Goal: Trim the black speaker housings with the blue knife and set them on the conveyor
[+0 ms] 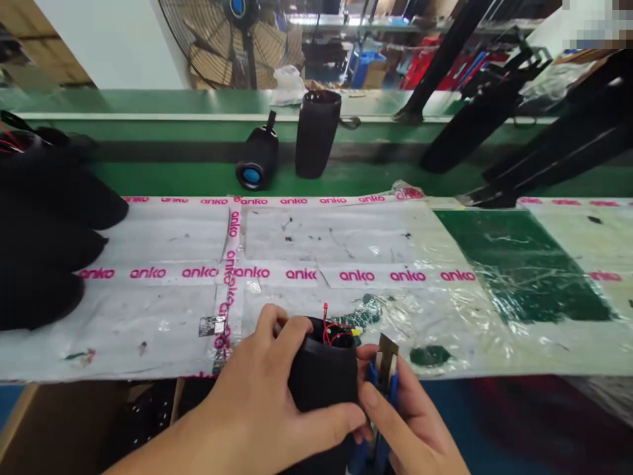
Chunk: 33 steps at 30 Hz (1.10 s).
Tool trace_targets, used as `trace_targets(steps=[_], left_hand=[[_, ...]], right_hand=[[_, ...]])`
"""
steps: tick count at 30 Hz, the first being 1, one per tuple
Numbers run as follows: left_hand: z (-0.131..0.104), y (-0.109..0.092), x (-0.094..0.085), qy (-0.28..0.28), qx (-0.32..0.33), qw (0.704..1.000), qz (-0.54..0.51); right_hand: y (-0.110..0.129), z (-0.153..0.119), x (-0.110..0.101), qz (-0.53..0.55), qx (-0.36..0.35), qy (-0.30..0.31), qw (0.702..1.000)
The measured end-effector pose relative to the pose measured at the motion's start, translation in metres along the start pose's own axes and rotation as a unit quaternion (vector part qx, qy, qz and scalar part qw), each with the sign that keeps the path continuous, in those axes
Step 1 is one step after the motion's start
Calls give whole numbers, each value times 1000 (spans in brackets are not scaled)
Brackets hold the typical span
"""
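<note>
My left hand (267, 389) is wrapped round a black speaker shell (324, 379), held upright near the table's front edge. Thin red wires (327, 335) with a small red plug stick out of its open top, and a yellow piece shows at the rim. Close against the shell's right side, my right hand (420, 422) grips a blue utility knife (388, 363) with its wide blade pointing up. Whether the blade touches the shell, I cannot tell. The lower parts of the shell and knife are partly hidden by my fingers.
Black shells (44, 237) are piled at the left. A small speaker (258, 158) and an open-topped black shell (319, 135) stand at the back, with more black tubular pieces (469, 122) at the right. Taped plastic sheeting (321, 231) covers the table; an open carton (54, 422) sits below.
</note>
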<state>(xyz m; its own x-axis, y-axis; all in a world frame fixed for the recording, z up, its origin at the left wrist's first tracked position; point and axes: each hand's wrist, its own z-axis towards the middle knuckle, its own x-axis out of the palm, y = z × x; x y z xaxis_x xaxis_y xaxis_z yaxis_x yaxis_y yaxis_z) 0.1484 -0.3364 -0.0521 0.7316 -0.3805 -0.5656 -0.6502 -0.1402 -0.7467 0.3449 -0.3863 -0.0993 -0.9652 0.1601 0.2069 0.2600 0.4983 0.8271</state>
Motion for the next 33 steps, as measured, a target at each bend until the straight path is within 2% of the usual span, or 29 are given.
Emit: trace_targets(steps=[3,10,14,16,19,21,23,26,29,33], left_hand=[[3,-2,3,-11,14,1000,8],[9,-7,4,-27,72,995,57],[15,-11,2,-21,84,993,76],[17,-10,0,-21,111,990,79],[17,-2,-6,-46,177,979,85],[15,6,-13,-46,229,969,82],[11,14,-20,-17,252,966,61],[3,25,-28,26,207,977,30],[-3,31,-32,44,151,988,6],[-4,35,-33,45,127,990,-49]], right_hand=[[3,1,1,-14,-14,-32,999],[6,4,-6,-37,-12,4,999],[4,7,-11,-42,5,-3,999],[4,11,-15,-66,-17,19,997],[6,21,-20,-170,-110,61,977],[11,26,-20,-257,-183,53,948],[16,29,-17,-330,-242,41,912],[23,31,-12,-416,-317,46,851],[29,30,-9,-492,-386,50,778],[39,30,-8,-590,-474,83,648]])
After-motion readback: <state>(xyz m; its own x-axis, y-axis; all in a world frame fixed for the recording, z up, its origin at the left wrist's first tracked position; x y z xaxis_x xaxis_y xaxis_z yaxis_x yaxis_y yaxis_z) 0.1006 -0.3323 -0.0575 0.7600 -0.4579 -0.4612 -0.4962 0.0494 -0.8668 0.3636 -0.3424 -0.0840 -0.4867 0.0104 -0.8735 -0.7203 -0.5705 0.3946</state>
